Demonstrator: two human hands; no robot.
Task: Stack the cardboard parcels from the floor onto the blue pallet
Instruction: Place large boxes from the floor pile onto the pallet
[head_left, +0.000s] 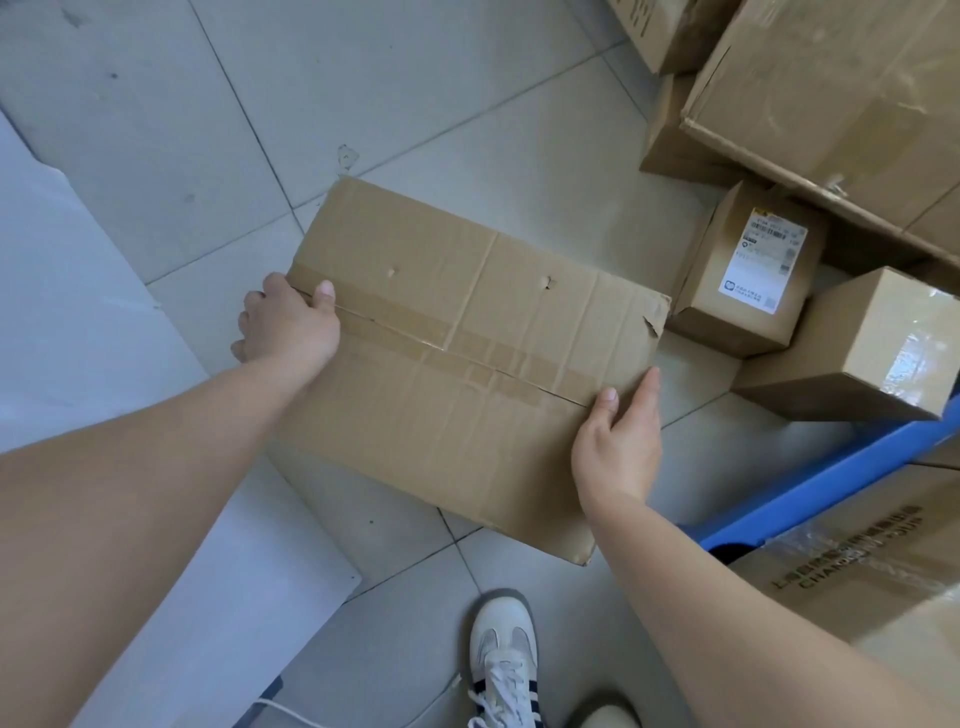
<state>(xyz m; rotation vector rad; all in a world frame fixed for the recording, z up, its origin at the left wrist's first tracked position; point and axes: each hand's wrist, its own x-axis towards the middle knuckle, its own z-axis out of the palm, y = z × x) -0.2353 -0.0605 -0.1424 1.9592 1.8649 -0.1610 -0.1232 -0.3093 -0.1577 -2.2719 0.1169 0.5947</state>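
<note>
Left hand (288, 325) clasps the left end of the box (467, 353) down at the floor, right hand (618, 441) pinches its right end, thumbs on top: pick-up step, probably calling next for a level lift rightward onto the pallet (831, 467).

Single wide-angle view from the wearer's head, facing forward and steeply down onto the tiled floor (182, 130), near enough for the cardboard parcel (467, 353) to fill the centre, blue pallet (831, 475) edge at 4 o'clock, wearer's shoe (504, 660) at 6 o'clock
</note>
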